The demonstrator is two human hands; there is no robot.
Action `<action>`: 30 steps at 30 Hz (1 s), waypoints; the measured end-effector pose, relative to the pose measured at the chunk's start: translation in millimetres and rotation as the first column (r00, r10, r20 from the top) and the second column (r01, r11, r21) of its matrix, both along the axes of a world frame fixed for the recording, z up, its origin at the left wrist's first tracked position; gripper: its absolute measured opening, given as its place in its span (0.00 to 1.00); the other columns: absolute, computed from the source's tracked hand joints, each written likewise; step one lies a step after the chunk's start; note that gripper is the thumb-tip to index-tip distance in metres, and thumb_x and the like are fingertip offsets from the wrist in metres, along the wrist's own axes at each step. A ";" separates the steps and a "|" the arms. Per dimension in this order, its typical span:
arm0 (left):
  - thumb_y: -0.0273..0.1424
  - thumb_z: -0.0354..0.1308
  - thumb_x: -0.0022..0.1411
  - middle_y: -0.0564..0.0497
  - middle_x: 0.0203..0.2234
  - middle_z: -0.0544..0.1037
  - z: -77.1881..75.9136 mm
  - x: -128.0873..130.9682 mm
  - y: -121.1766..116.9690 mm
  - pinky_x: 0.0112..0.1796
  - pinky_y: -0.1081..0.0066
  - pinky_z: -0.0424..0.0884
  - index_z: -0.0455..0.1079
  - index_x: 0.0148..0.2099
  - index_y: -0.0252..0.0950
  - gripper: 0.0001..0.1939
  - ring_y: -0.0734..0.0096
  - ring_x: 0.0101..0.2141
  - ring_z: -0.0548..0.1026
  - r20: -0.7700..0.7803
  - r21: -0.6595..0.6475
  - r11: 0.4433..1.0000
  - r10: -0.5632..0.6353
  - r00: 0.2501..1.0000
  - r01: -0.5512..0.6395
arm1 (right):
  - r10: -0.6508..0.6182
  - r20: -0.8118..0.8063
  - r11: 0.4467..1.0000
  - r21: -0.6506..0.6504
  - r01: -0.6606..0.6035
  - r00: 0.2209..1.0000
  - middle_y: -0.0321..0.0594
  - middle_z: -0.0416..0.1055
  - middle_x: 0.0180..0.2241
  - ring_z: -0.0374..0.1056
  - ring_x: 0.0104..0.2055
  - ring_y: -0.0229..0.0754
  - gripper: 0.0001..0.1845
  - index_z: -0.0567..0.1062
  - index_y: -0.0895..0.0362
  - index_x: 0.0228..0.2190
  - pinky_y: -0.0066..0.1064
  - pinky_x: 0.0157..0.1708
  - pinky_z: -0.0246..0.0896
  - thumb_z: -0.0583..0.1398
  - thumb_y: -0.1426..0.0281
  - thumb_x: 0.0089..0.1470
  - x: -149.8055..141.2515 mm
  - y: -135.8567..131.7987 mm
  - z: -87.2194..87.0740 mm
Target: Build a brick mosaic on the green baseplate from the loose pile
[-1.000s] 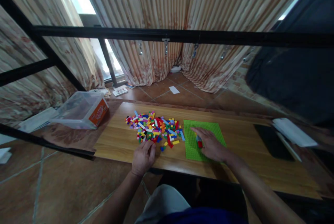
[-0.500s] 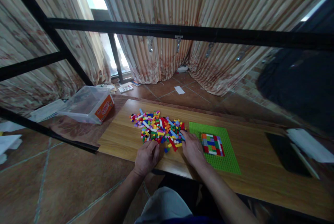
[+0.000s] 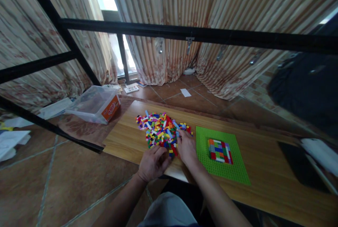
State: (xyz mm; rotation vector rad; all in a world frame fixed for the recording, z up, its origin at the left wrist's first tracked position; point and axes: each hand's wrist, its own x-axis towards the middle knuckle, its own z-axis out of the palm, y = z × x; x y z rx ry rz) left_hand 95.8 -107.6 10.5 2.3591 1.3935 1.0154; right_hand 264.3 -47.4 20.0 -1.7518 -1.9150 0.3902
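1. Bin [image 3: 96,105]: on the floor, well left of both grips.
2. Left hand [image 3: 154,164]: fingers curled, thumb near them; whether it pinches anything, I cannot tell.
3. Bricks [image 3: 160,128]: loose pile on the table [image 3: 124,137], just beyond the left grip and at the right fingertips.
4. Right hand [image 3: 187,147]: fingers bent narrowly at the pile's edge; its hold is hidden.
5. Board [image 3: 204,146]: right of the right grip, bearing a flat brick block [image 3: 220,151].

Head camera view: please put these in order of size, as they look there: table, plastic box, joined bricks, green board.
1. Table
2. Green board and plastic box: too alike to rank surely
3. Joined bricks
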 end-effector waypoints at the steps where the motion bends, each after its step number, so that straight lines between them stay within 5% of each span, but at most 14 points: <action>1: 0.36 0.57 0.61 0.50 0.29 0.73 0.7 0.2 -0.1 0.32 0.70 0.68 0.66 0.41 0.38 0.08 0.70 0.31 0.71 -0.014 0.001 1.000 -0.011 1.000 0.011 | 0.002 -0.001 1.000 -0.004 -0.002 1.000 0.44 0.73 0.46 0.68 0.49 0.45 0.20 0.72 0.56 0.50 0.35 0.53 0.59 0.52 0.75 0.56 2.0 -1.0 0.4; 9: 0.36 0.58 0.61 0.50 0.26 0.73 1.9 0.6 2.1 0.34 0.67 0.66 0.67 0.37 0.38 0.07 0.69 0.29 0.70 -0.074 0.056 0.997 -0.047 0.996 0.051 | 0.005 0.030 0.995 -0.095 -0.002 1.000 0.44 0.74 0.43 0.70 0.44 0.45 0.18 0.73 0.55 0.47 0.34 0.47 0.62 0.54 0.74 0.55 14.5 -6.4 4.7; 19: 0.33 0.55 0.61 0.52 0.24 0.73 8.1 0.4 0.8 0.40 0.62 0.62 0.68 0.33 0.39 0.05 0.69 0.29 0.70 -0.136 0.091 0.996 0.002 0.991 0.011 | -0.025 -0.089 0.999 0.031 0.028 0.996 0.44 0.72 0.41 0.69 0.43 0.44 0.17 0.72 0.56 0.47 0.34 0.45 0.62 0.51 0.72 0.57 32.8 -17.1 9.2; 30: 0.32 0.54 0.61 0.52 0.24 0.73 9.2 1.4 0.3 0.41 0.62 0.62 0.68 0.33 0.39 0.05 0.70 0.28 0.70 -0.104 0.095 0.995 0.042 0.994 -0.033 | -0.172 -0.250 0.975 0.095 0.201 0.953 0.47 0.69 0.40 0.65 0.43 0.45 0.10 0.70 0.58 0.37 0.37 0.47 0.60 0.50 0.69 0.58 44.2 67.0 -3.7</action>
